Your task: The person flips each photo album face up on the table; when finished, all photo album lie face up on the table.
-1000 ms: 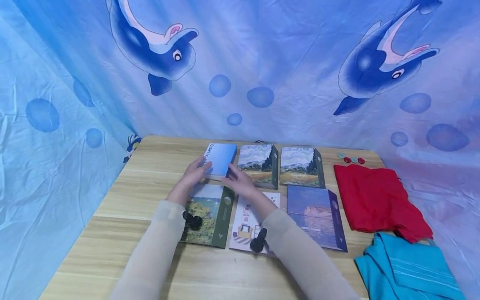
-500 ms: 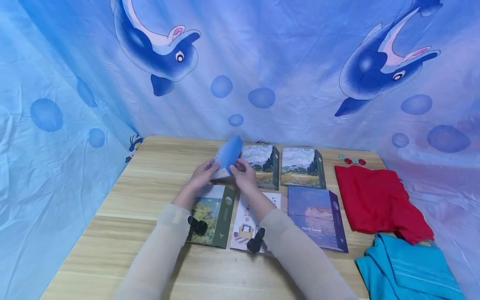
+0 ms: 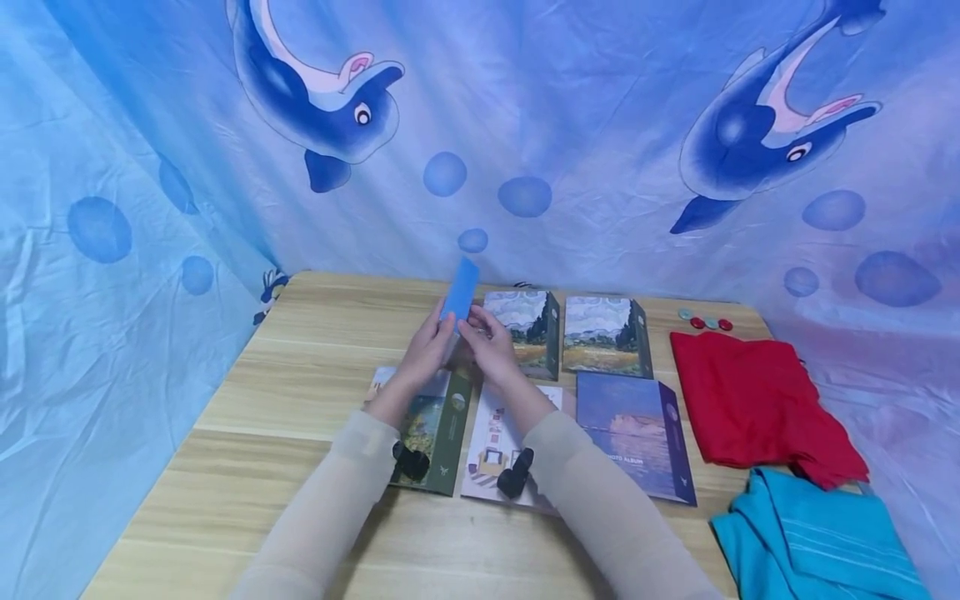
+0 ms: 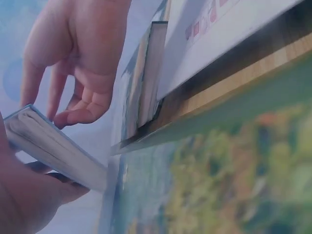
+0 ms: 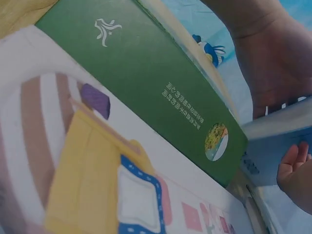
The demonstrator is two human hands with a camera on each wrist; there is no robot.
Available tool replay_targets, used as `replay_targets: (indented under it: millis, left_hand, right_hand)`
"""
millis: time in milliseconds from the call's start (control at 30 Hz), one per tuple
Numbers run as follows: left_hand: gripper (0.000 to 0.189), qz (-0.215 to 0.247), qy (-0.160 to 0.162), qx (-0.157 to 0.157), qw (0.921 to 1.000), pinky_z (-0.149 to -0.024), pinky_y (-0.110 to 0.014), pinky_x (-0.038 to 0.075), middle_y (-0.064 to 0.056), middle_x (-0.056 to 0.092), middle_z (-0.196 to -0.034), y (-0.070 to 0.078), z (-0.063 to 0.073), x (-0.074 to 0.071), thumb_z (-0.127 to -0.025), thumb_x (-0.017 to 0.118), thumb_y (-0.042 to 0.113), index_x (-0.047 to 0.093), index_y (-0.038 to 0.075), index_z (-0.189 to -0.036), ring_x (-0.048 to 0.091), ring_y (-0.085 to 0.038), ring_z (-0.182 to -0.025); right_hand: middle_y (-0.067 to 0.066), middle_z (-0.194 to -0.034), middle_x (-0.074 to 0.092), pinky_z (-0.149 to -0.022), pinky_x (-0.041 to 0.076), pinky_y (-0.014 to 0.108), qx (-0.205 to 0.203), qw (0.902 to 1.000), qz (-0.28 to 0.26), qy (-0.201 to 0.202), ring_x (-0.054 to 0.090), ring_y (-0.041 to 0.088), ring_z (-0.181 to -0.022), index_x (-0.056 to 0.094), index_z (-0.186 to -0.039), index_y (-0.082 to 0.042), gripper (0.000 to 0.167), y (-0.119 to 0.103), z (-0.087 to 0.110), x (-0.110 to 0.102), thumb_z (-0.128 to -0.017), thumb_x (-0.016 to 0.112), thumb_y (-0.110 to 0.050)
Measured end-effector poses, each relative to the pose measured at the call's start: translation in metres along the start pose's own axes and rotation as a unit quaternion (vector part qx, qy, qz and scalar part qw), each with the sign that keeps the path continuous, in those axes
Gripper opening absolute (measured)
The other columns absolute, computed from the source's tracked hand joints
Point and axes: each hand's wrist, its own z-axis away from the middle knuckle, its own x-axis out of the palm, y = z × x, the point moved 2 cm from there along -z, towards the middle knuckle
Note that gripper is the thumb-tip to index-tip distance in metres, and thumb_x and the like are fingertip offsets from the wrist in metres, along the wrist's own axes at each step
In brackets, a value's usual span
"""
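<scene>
Head view shows the held book (image 3: pixel 460 290) blue-sided; left wrist, its pages (image 4: pixel 56 147).

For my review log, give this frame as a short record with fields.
held: blue book, tilted
left grip: holding the book's left side
right grip: holding its right side
back row: two landscape albums
front row: yellow-green album, white album, purple album
right end: red cloth, folded teal cloth
behind red cloth: four discs, two red, two pale green
</scene>
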Motion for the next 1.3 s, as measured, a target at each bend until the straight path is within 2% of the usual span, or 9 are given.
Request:
replay_targets:
  millis: [100, 300, 467, 733, 867, 967, 1100, 1200, 1300]
  left_hand:
    - [0.064, -0.005, 0.029, -0.002, 0.9996, -0.112, -0.062, 0.035, -0.023, 0.038, -0.157, 0.0, 0.0, 0.002, -0.108, 0.033, 0.052, 0.019, 0.024, -0.164, 0.039, -0.045, -0.14]
    - [0.066, -0.013, 0.059, -0.002, 0.9982, -0.115, -0.059, 0.032, -0.018, 0.026, -0.164, -0.006, 0.003, -0.004, -0.11, 0.032, 0.047, 0.008, 0.02, -0.165, 0.032, -0.043, -0.145]
    - [0.056, -0.038, 0.087, 0.021, 0.9953, -0.115, -0.059, 0.033, -0.016, 0.029, -0.163, -0.005, 0.005, -0.014, -0.111, 0.031, 0.038, 0.026, 0.015, -0.162, 0.033, -0.042, -0.145]
    - [0.082, -0.08, 0.12, 0.007, 0.9895, -0.111, -0.057, 0.041, -0.021, 0.034, -0.157, -0.014, 0.006, -0.026, -0.097, 0.069, 0.035, 0.026, 0.008, -0.161, 0.04, -0.044, -0.139]
    - [0.08, -0.09, 0.14, -0.018, 0.986, -0.115, -0.056, 0.037, -0.025, 0.037, -0.153, -0.025, 0.004, -0.037, -0.097, 0.069, 0.03, 0.027, 0.002, -0.159, 0.041, -0.045, -0.138]
    - [0.075, -0.086, 0.128, -0.065, 0.9859, -0.119, -0.054, 0.029, -0.027, 0.033, -0.157, -0.035, 0.003, -0.046, -0.101, 0.062, 0.032, 0.026, 0.0, -0.159, 0.035, -0.045, -0.143]
    - [0.067, -0.084, 0.083, -0.123, 0.9853, -0.121, -0.054, 0.025, -0.025, 0.03, -0.161, -0.044, 0.003, -0.054, -0.106, 0.052, 0.034, 0.028, 0.001, -0.158, 0.027, -0.042, -0.148]
    - [0.065, -0.082, 0.06, -0.142, 0.9846, -0.12, -0.056, 0.025, -0.024, 0.029, -0.161, -0.046, 0.002, -0.055, -0.107, 0.049, 0.034, 0.028, 0.002, -0.159, 0.026, -0.042, -0.149]
    - [0.065, -0.088, 0.064, -0.137, 0.9846, -0.121, -0.056, 0.023, -0.024, 0.028, -0.162, -0.046, -0.001, -0.053, -0.107, 0.05, 0.033, 0.026, 0.004, -0.16, 0.025, -0.043, -0.149]
  right_hand:
    - [0.011, -0.131, 0.059, -0.098, 0.053, 0.048, -0.009, 0.9999, 0.013, -0.001, 0.062, 0.022, -0.108, 0.054, -0.146, -0.012, 0.051, 0.0, 0.0, 0.0, -0.098, 0.069, -0.025]
    - [0.012, -0.139, 0.059, -0.097, 0.055, 0.043, 0.006, 0.9968, 0.071, -0.037, 0.061, 0.03, -0.118, 0.052, -0.149, -0.017, 0.049, 0.009, -0.001, 0.001, -0.103, 0.06, -0.033]
    - [0.015, -0.142, 0.057, -0.099, 0.055, 0.039, 0.021, 0.9916, 0.109, -0.067, 0.057, 0.03, -0.128, 0.05, -0.15, -0.011, 0.049, 0.021, -0.001, 0.005, -0.104, 0.059, -0.025]
    - [0.015, -0.154, 0.046, -0.11, 0.046, 0.042, 0.052, 0.9791, 0.173, -0.094, 0.047, 0.029, -0.14, 0.043, -0.155, -0.014, 0.066, 0.028, 0.006, 0.014, -0.098, 0.067, -0.036]
    - [0.014, -0.157, 0.042, -0.114, 0.04, 0.043, 0.036, 0.9775, 0.187, -0.091, 0.04, 0.032, -0.144, 0.042, -0.155, -0.012, 0.065, 0.026, 0.008, 0.016, -0.1, 0.065, -0.037]
    - [0.014, -0.157, 0.042, -0.117, 0.036, 0.044, 0.015, 0.9765, 0.197, -0.087, 0.037, 0.032, -0.146, 0.042, -0.154, -0.009, 0.061, 0.024, 0.011, 0.014, -0.102, 0.062, -0.033]
    - [0.013, -0.157, 0.043, -0.118, 0.035, 0.045, 0.007, 0.9796, 0.187, -0.073, 0.038, 0.031, -0.145, 0.044, -0.153, -0.01, 0.057, 0.022, 0.014, 0.008, -0.103, 0.061, -0.032]
    - [0.014, -0.155, 0.045, -0.117, 0.037, 0.044, 0.009, 0.9835, 0.171, -0.059, 0.041, 0.03, -0.143, 0.047, -0.151, -0.01, 0.056, 0.022, 0.013, 0.003, -0.102, 0.063, -0.032]
    - [0.016, -0.151, 0.048, -0.114, 0.04, 0.042, 0.004, 0.9856, 0.162, -0.049, 0.046, 0.03, -0.14, 0.047, -0.15, -0.008, 0.056, 0.021, 0.011, -0.003, -0.101, 0.064, -0.029]
